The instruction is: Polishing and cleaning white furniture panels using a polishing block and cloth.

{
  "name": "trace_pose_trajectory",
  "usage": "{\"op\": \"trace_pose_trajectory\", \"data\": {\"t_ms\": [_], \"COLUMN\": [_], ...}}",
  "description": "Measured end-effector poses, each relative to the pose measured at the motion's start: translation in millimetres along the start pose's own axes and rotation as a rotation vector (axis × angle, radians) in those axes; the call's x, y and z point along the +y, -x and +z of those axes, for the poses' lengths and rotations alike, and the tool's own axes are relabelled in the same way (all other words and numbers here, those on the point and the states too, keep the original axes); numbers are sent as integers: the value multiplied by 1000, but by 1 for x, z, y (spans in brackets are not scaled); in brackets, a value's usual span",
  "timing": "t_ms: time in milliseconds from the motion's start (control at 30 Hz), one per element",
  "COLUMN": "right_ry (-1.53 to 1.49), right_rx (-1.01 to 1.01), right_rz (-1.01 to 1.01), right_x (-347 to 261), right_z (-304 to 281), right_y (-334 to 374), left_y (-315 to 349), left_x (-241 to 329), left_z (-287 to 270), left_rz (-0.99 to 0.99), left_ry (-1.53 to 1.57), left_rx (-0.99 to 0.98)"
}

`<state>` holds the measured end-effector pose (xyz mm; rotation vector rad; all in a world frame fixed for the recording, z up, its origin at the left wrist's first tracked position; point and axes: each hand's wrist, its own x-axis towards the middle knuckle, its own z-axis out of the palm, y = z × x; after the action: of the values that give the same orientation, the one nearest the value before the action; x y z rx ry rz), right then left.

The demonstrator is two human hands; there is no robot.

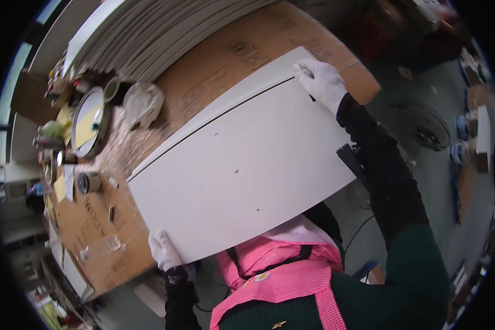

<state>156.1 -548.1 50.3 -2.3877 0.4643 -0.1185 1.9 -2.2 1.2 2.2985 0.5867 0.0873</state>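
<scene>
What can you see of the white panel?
The white panel looks flat and smooth, roughly rectangular. Three small dark spots line its face; a dark line, groove or gap unclear, runs near its far long edge. It slants partly over the cardboard-covered table, contact unclear. The left hand grips its near-left corner, the right hand its far-right end.

on my feed the table (132, 263), covered in brown cardboard, runs from the upper right of the frame to the lower left. at the top i see stacked pale panels (165, 36); at the left, a crumpled white plastic bag (143, 103), a round container (101, 137), a small grey tub (88, 182) and, lower down, a clear plastic piece (103, 247). i can't tell whether the white panel (242, 165) overlapping it rests there.
</scene>
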Motion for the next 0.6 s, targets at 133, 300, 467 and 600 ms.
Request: {"op": "trace_pose_trajectory", "data": {"t_ms": [133,300,467,600], "right_ry": [307,696,2190,380], "right_rx": [58,218,775,-7], "right_rz": [-217,-255,-849,-728], "right_x": [17,31,-60,-176], "right_z": [18,16,154,252], "right_y": [-21,-51,35,65], "left_y": [-4,-6,-16,-17], "left_x": [-15,-10,-14,-12], "left_z": [-5,-17,-23,-18], "left_rz": [3,229,299,305], "left_ry": [115,133,170,176], "left_rx": [-130,-271,-334,-298]}}
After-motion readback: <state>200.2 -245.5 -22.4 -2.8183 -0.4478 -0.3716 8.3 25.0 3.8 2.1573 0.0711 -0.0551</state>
